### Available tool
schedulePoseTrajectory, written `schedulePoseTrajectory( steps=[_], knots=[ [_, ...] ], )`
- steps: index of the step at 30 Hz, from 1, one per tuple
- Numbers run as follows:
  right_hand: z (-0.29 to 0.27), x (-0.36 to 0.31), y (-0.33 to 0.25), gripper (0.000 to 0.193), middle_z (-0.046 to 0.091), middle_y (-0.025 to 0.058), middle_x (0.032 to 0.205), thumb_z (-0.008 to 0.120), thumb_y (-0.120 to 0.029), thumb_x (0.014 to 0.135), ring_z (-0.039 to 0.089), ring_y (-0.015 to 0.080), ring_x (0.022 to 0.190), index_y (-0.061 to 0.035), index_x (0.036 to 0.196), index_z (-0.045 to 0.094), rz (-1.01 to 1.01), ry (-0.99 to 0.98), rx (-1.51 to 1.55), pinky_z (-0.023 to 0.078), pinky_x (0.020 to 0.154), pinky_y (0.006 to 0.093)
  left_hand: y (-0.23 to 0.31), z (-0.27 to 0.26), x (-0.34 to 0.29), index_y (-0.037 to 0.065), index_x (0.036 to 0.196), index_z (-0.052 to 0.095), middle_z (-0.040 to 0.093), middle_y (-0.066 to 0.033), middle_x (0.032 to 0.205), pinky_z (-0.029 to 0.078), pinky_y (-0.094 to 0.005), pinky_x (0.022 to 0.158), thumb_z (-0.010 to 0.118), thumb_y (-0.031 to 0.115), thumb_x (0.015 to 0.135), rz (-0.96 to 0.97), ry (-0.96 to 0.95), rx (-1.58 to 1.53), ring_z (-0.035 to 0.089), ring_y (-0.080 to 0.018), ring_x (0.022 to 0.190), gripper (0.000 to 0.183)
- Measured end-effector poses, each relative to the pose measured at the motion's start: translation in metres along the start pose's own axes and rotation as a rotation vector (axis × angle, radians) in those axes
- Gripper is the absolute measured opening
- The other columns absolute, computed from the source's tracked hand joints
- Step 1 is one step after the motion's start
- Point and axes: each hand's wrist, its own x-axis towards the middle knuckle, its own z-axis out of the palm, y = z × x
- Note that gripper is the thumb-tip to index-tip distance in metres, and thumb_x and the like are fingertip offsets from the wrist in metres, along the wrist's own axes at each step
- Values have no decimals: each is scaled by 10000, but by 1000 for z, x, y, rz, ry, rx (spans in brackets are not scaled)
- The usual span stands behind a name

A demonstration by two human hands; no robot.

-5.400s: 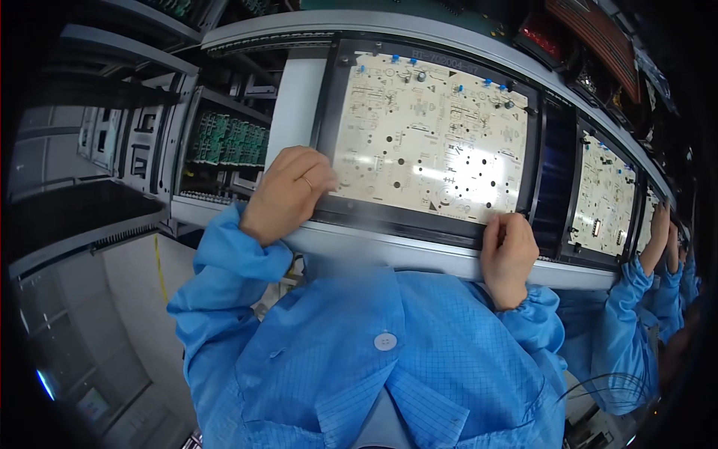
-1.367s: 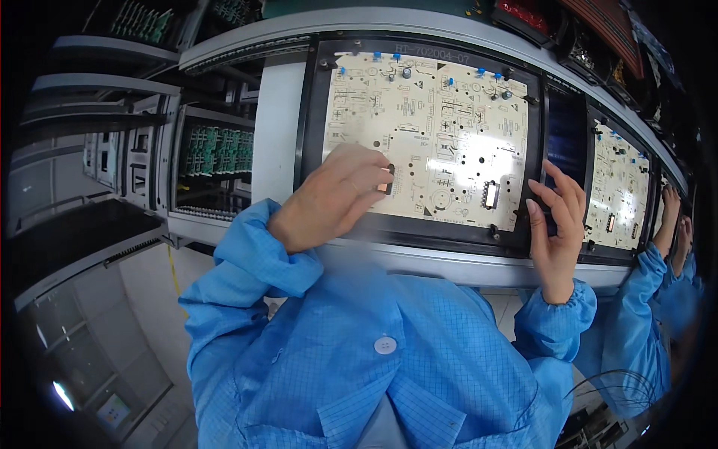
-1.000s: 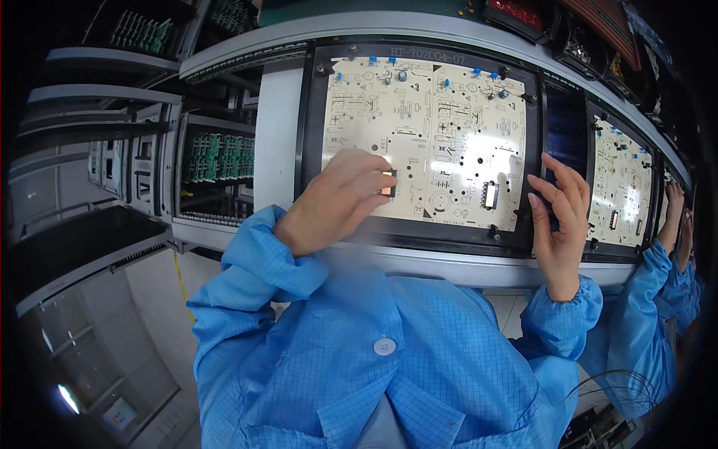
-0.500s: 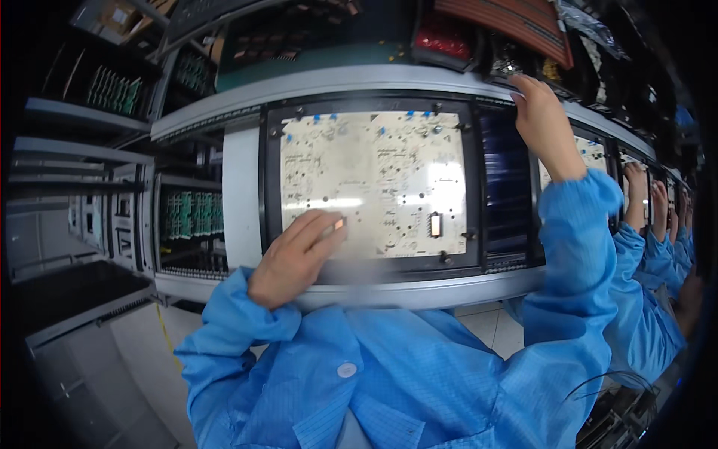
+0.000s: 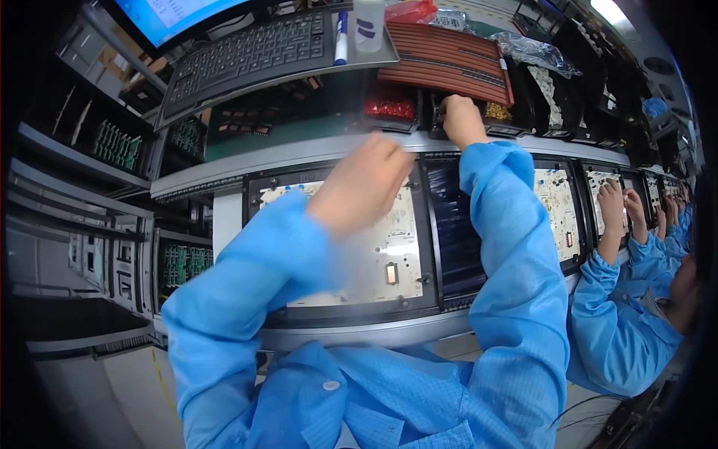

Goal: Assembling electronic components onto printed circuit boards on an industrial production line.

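Observation:
My left hand (image 5: 363, 183) is above the pale circuit board panel (image 5: 314, 295), its bent fingers smeared by motion; I cannot make out whether it holds anything. The panel sits in a black frame (image 5: 351, 314) on the rail track, partly covered by my left hand and sleeve. A dark chip with a copper-coloured top (image 5: 392, 274) stands on the panel's lower right. My right hand (image 5: 461, 121) reaches into a black parts bin (image 5: 431, 112) behind the track. Its fingers are curled together, the tips partly hidden, and what they hold is too small to tell.
Beside that bin are a bin of red parts (image 5: 390, 109) and one of yellow parts (image 5: 497, 112). Reddish-brown strips (image 5: 449, 60) lie above them. A keyboard (image 5: 250, 56) is on a shelf at back left. Co-workers' hands (image 5: 612, 203) work over further boards rightward.
My left hand has lifted off the panel's lower part and moved up toward the bins. My right hand is in the bin area, fingers curled. The view has tilted up, showing the keyboard and screen.

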Motion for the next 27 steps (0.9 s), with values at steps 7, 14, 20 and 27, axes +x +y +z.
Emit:
schedulePoseTrajectory(
  steps=[7,14,20,27],
  knots=[
    [20,3,14,144,659,259,830,606,-111,801,639,434,842,18,816,667,-106,124,112,514,754,496,-52,83,154,40,959,656,586,-136,1010,479,-420,904,627,103,851,-87,245,136,531,-334,1037,128],
    [16,-4,8,105,651,254,882,574,-19,779,639,433,814,26,857,627,-120,124,111,531,742,483,-73,98,191,109,992,694,587,-101,1039,464,-401,949,695,122,819,-58,114,178,520,-295,1077,174],
    [6,-10,4,89,636,234,842,613,-29,755,647,389,812,7,836,618,-145,178,66,540,722,446,-81,96,202,121,974,701,578,-87,1071,471,-394,948,691,147,820,13,1,265,510,-290,1084,156],
    [7,-10,1,163,615,261,906,595,44,740,634,420,855,30,901,577,-172,162,59,532,770,460,-82,96,199,44,988,637,573,-103,1041,461,-397,941,668,130,827,121,160,393,506,-313,1069,185]
  ],
)
